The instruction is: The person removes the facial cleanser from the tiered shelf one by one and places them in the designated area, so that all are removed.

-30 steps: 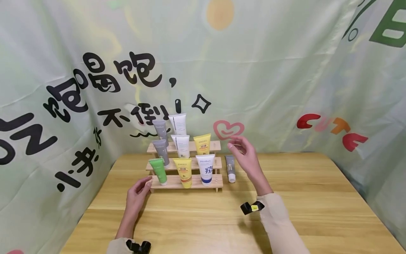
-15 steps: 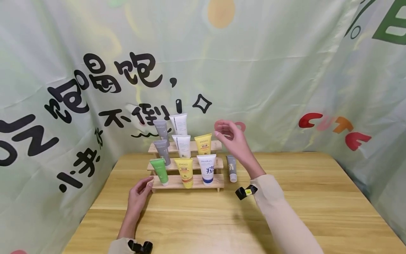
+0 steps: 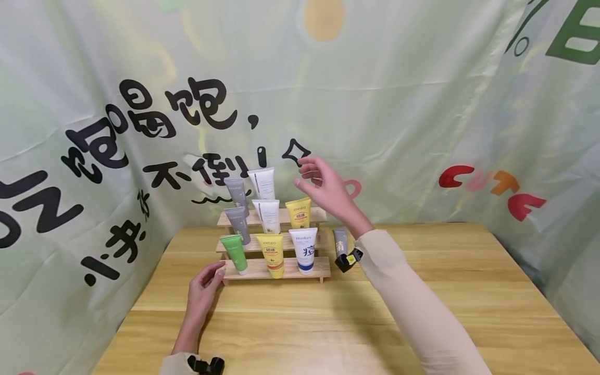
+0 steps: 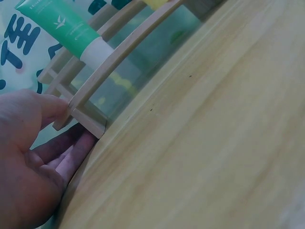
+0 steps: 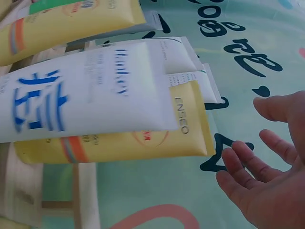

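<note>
From my remote feed, eight tubes stand on the wooden rack; one grey tube is left, right of it on the table, too hidden to tell if upright. Left hand pinches the rack's end; right hand is empty, fingers loosely bent near the rear yellow tube.

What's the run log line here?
left hand: grips wooden tiered rack, left end; right hand: empty, midair; front tier: green tube, yellow ENSEO tube, white-blue tube; gray tube: on table, right of rack
</note>
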A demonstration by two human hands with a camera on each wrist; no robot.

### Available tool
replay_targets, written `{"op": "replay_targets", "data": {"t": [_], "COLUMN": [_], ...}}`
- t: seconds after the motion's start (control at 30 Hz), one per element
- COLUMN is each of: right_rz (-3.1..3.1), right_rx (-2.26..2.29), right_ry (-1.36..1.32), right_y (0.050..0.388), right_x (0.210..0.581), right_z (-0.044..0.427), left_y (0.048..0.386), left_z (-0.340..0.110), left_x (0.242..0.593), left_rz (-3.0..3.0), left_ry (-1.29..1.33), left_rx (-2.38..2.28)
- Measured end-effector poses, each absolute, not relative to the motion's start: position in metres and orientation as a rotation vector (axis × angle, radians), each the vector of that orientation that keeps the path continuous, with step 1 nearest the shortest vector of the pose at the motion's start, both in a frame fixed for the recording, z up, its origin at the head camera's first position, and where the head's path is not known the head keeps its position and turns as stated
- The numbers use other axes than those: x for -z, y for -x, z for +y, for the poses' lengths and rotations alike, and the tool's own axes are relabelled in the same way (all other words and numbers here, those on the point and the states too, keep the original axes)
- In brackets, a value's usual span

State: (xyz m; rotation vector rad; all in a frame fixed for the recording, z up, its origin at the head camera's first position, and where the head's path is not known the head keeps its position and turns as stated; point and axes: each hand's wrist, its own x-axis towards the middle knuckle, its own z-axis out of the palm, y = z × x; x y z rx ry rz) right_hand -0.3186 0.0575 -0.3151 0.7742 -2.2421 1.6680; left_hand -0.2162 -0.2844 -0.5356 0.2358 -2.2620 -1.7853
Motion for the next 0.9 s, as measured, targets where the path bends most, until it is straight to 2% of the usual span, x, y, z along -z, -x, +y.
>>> {"op": "replay_targets", "data": {"t": [0.4,0.9], "right_rz": [-2.34,-2.553], "right_rx": [-1.633,-1.6], "right_ry": [-0.873,-0.798], "right_y": [0.334,0.347], "right_x": [0.294,0.285], "right_z": [0.032,-0.002], "left_y": [0.216,0.218], "left_z": [-0.284,-0.284], "left_x": [0.534,0.536], "left_rz": [-2.263,-2.264], "left_ry": [-0.236,-0.247], "left_rx": [1.8,1.765]}}
